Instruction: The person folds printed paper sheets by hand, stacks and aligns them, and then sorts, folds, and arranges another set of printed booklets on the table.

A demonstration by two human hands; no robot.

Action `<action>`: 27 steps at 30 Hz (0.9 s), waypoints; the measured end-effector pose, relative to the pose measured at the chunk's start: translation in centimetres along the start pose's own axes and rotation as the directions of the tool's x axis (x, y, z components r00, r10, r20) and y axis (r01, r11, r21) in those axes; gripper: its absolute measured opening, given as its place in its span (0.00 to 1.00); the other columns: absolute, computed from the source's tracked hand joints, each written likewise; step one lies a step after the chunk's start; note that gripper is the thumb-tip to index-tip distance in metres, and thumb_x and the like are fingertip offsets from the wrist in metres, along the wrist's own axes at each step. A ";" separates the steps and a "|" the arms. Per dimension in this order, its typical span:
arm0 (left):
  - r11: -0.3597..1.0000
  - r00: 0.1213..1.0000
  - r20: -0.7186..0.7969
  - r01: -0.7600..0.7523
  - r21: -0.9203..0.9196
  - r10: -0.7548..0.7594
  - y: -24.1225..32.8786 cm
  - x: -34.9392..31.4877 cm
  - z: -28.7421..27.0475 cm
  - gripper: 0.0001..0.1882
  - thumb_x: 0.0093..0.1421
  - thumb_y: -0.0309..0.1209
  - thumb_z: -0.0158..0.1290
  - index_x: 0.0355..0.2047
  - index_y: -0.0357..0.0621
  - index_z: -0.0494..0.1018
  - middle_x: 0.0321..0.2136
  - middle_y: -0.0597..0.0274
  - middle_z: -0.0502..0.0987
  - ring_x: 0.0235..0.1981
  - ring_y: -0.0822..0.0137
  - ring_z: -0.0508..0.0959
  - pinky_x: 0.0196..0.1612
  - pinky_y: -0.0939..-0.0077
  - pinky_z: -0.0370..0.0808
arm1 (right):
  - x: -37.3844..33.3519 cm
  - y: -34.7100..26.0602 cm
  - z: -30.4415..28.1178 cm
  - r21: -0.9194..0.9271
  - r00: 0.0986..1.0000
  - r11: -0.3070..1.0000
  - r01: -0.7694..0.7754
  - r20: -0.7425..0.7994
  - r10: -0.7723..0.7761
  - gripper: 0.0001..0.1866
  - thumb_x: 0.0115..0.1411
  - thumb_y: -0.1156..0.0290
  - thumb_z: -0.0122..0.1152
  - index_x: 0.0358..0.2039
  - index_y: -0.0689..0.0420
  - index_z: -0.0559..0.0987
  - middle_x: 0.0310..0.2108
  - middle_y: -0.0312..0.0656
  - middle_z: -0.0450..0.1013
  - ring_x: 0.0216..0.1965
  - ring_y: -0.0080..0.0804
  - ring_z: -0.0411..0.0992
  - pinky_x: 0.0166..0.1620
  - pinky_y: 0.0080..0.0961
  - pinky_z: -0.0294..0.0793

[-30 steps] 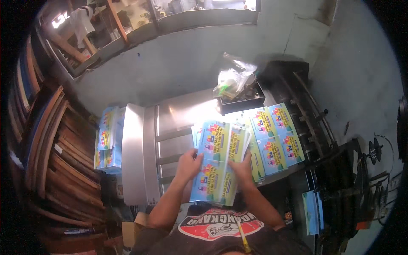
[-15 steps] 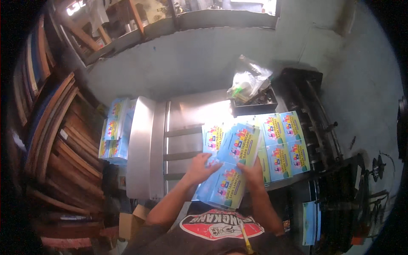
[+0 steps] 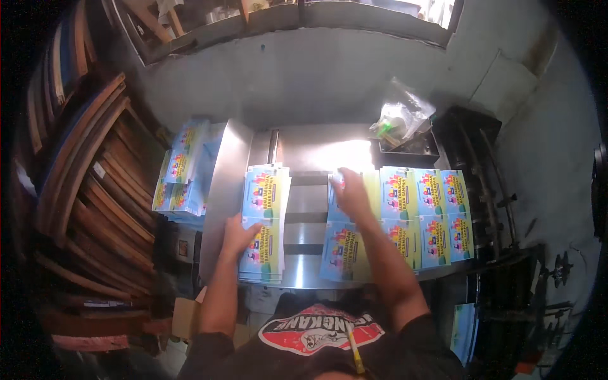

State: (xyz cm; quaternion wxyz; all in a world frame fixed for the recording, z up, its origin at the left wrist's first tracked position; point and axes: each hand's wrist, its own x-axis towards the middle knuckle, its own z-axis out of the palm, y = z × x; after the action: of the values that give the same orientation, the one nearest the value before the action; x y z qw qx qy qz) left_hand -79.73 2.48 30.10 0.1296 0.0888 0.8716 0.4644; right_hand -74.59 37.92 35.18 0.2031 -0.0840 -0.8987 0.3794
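A stack of colourful printed sheets (image 3: pixel 266 196), blue, yellow and white with small cartoon figures, lies on the left part of the metal table. My left hand (image 3: pixel 238 239) is at its left edge, open, with the thumb apart over the top sheet. Across a gap to the right lies another pile of the same sheets (image 3: pixel 342 253). My right hand (image 3: pixel 350 193) reaches over it and touches near its far left corner, fingers apart and slightly bent. Further right, more printed sheets (image 3: pixel 436 237) overlap in a row.
A raised metal panel (image 3: pixel 221 183) borders the table's left side, with stacked printed sheets (image 3: pixel 180 164) beyond it. At the back, a black box (image 3: pixel 411 151) carries a clear plastic bag (image 3: pixel 405 114). Dark machine parts (image 3: pixel 484 183) stand right; wooden frames (image 3: pixel 95 190) lean left.
The tilted sheets held between both hands now lie straight on the table's left part. My left hand has moved left with them; my right hand has let go and moved to the right pile's far edge.
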 end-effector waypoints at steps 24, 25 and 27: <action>0.836 0.874 0.485 0.247 -0.490 0.026 15.7 -2.8 25.0 0.22 0.55 0.29 0.57 0.50 0.37 0.70 0.37 0.56 0.79 0.37 0.67 0.79 0.43 0.69 0.76 | 1.2 9.0 -9.2 0.206 0.991 0.971 0.120 -0.087 -0.104 0.36 0.57 0.52 0.62 0.56 0.65 0.62 0.52 0.57 0.65 0.54 0.48 0.65 0.57 0.36 0.64; 0.790 0.864 0.503 0.300 -0.534 0.012 15.1 -2.7 24.3 0.19 0.56 0.25 0.56 0.48 0.38 0.71 0.38 0.55 0.79 0.37 0.65 0.80 0.44 0.67 0.78 | -0.8 8.8 -10.1 0.177 0.974 0.963 0.201 -0.138 -0.178 0.38 0.58 0.54 0.60 0.60 0.65 0.59 0.56 0.59 0.62 0.60 0.52 0.61 0.61 0.37 0.59; 0.728 0.867 0.498 0.356 -0.586 -0.023 15.0 -4.3 22.5 0.19 0.55 0.23 0.56 0.48 0.37 0.71 0.39 0.55 0.79 0.37 0.64 0.81 0.43 0.68 0.79 | -6.3 9.0 -12.2 0.122 0.989 0.986 0.118 0.071 -0.127 0.37 0.61 0.57 0.56 0.63 0.64 0.55 0.60 0.61 0.57 0.64 0.53 0.53 0.65 0.40 0.52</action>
State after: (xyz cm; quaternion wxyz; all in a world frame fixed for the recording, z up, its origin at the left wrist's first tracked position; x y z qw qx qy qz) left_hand -68.18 27.22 31.16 0.4019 0.0514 0.5986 0.6910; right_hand -63.69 50.14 34.49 0.1952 -0.0016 -0.8857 0.4213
